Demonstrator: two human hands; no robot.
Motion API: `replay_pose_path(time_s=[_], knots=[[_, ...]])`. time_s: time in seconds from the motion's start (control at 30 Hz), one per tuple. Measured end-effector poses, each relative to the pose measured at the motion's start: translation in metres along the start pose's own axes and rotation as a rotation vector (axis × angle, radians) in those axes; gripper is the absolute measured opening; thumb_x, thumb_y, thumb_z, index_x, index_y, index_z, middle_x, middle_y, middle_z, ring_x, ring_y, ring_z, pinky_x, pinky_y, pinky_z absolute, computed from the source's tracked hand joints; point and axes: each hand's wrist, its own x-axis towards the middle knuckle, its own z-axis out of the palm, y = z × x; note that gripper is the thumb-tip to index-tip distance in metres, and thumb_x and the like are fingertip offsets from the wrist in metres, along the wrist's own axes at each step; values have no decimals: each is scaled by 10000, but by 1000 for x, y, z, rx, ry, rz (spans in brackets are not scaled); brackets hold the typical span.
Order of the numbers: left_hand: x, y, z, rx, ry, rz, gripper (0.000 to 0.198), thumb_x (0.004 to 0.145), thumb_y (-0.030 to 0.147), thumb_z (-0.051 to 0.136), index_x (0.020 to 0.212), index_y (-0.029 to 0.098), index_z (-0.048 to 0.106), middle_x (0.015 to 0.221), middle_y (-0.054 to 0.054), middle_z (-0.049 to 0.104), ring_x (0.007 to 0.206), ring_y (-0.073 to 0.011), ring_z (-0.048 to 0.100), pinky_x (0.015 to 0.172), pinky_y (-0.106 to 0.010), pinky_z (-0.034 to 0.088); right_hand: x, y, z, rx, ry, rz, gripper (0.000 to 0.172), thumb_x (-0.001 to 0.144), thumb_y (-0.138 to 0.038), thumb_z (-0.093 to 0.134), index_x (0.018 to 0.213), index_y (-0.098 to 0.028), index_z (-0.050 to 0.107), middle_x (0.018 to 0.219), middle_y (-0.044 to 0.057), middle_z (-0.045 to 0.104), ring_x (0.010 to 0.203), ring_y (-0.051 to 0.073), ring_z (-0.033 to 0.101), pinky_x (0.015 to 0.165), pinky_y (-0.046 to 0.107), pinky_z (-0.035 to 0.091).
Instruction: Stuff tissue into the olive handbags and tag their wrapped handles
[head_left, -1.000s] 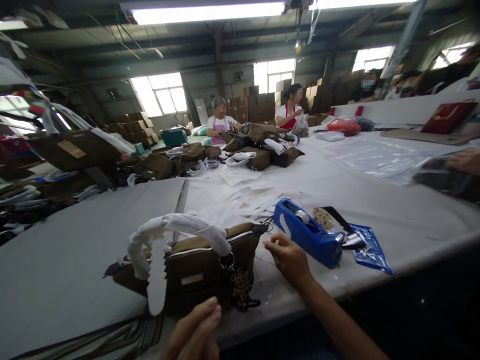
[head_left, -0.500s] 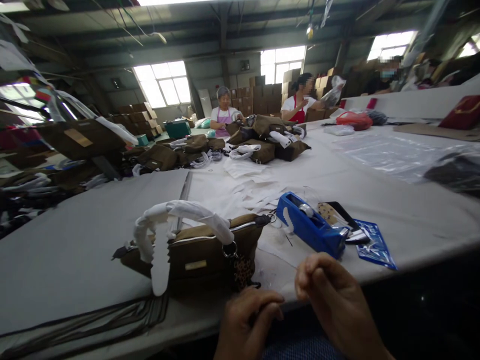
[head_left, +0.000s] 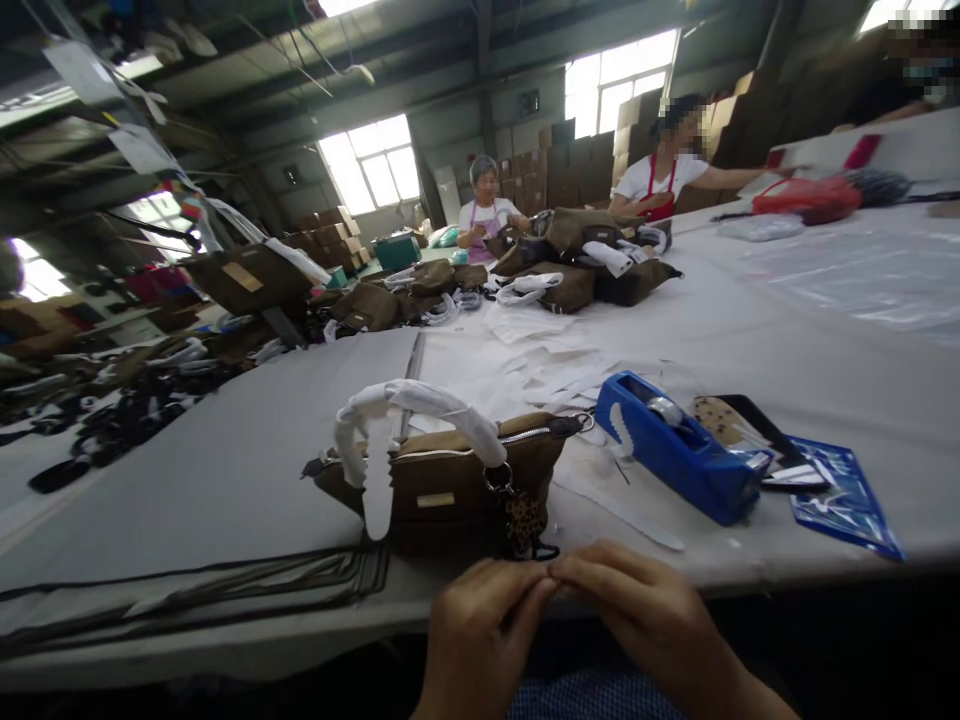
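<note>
My left hand and my right hand meet at the table's front edge, fingertips pinched together on something too small to make out. Just beyond them lies a brown handbag with a zip on top and a handle wrapped in white paper. A leopard-print charm hangs from its ring. To the right of the bag stands a blue tape dispenser, with a narrow strip lying flat before it.
A blue packet and a dark tray lie right of the dispenser. Loose white paper sheets and a heap of brown bags fill the table's middle. Two people work at the far end. Dark straps lie along the front left edge.
My right hand drew back from beside the bag to the table's edge. My left hand rose to meet it, and both pinched together. The view swung left.
</note>
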Motion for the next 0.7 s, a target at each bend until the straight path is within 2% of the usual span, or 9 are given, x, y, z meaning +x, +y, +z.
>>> replay_pose_path(time_s=[0.07,0.2,0.27,0.43,0.6,0.7], knots=[[3,2,-5,-13,38,-62,93,930,221,637,953,263,717,880,41,774,792,-132,727,725,-201,548,6,3,-1,20,48,74,196,935,-114,611,1063,-227,706,923,14,742,819,118,722,757,153,583],[9,-5,-11,23,329,-245,165,938,254,619,1078,261,706,1009,4,772,894,-154,728,819,-231,565,19,13,-2,-121,279,205,106,911,-163,670,975,-237,711,923,2,739,818,121,712,783,170,562],[14,-10,-12,55,392,-275,178,924,261,634,1087,252,707,997,0,772,841,-152,729,788,-231,574,26,19,0,-167,321,219,95,913,-175,669,973,-236,711,937,1,740,814,121,708,775,176,556],[24,-16,-13,101,378,-219,139,912,219,648,1032,249,709,975,15,769,851,-135,728,798,-207,562,34,29,4,-190,309,214,85,935,-206,647,975,-240,713,954,1,740,846,131,708,778,194,553],[26,-19,-12,120,376,-195,164,908,185,651,1047,259,698,976,24,756,872,-121,717,813,-193,550,29,32,0,-154,309,277,90,946,-226,636,979,-266,709,932,-24,728,675,96,672,668,189,538],[27,-19,-12,135,374,-181,176,905,170,650,1055,246,700,974,12,754,868,-126,717,806,-199,553,28,34,1,-122,280,292,88,947,-236,635,978,-262,713,927,-22,723,672,99,672,673,195,541]])
